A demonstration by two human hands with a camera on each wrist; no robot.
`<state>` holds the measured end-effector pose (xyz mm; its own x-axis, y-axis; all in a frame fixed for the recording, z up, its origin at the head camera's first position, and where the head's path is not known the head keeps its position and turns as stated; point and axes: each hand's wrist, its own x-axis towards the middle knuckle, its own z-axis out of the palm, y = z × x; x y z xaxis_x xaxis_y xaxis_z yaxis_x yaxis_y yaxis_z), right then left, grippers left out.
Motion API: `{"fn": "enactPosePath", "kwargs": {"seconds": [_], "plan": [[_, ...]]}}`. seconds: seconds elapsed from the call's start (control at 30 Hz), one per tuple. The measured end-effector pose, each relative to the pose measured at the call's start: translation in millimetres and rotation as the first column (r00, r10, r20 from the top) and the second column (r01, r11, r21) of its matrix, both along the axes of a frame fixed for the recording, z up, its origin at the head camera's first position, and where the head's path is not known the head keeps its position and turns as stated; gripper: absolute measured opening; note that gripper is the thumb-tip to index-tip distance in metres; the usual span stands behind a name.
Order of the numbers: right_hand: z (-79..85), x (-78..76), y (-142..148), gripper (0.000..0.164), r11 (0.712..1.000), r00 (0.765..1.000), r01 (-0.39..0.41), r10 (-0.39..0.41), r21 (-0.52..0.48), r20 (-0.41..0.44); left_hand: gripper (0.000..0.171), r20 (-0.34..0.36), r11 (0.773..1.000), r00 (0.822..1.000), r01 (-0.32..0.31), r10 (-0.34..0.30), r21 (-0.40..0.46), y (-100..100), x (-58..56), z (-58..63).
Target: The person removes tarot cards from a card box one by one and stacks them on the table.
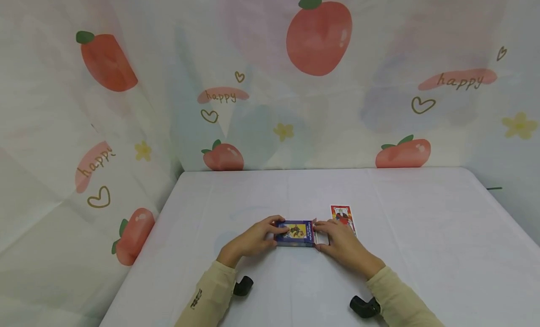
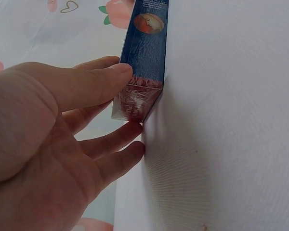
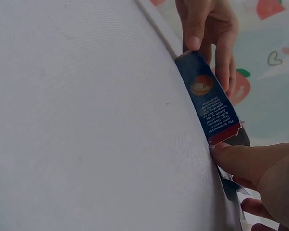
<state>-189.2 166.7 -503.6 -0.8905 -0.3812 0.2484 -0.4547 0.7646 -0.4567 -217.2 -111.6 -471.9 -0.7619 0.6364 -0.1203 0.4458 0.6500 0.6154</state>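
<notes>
A blue card box (image 1: pixel 291 240) with a yellow picture lies flat on the white table. My left hand (image 1: pixel 255 240) holds its left end, thumb on the near side and fingers over the top and far edge. In the left wrist view, that thumb presses near the box's dark red end (image 2: pixel 137 98). At the right end, which is open with a torn-looking edge, my right hand (image 1: pixel 343 242) pinches with thumb and fingers. A white piece (image 1: pixel 322 238) shows between its fingers there. The right thumb (image 3: pixel 231 156) touches the box's near lower corner in the right wrist view.
A red-bordered picture card (image 1: pixel 342 214) lies just beyond my right hand, partly covered by it. Black curved pieces (image 1: pixel 243 286) show beside both sleeves. Printed fabric with fruit and hearts hangs behind and left of the white table (image 1: pixel 422 224).
</notes>
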Motion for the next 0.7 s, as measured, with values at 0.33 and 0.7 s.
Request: {"fn": "enactPosePath", "kwargs": {"seconds": [0.33, 0.7], "plan": [[1.8, 0.2, 5, 0.047, 0.999, 0.999, -0.032, 0.032, -0.017, 0.005, 0.049, 0.007, 1.000, 1.000, -0.009, 0.009, -0.003, 0, 1.1, 2.3], [8.4, -3.4, 14, 0.043, 0.996, 0.995, -0.084, 0.085, -0.012, 0.057, 0.049, 0.001, 1.000, 1.000, -0.006, 0.006, -0.002, 0, 0.5, 0.1]]}}
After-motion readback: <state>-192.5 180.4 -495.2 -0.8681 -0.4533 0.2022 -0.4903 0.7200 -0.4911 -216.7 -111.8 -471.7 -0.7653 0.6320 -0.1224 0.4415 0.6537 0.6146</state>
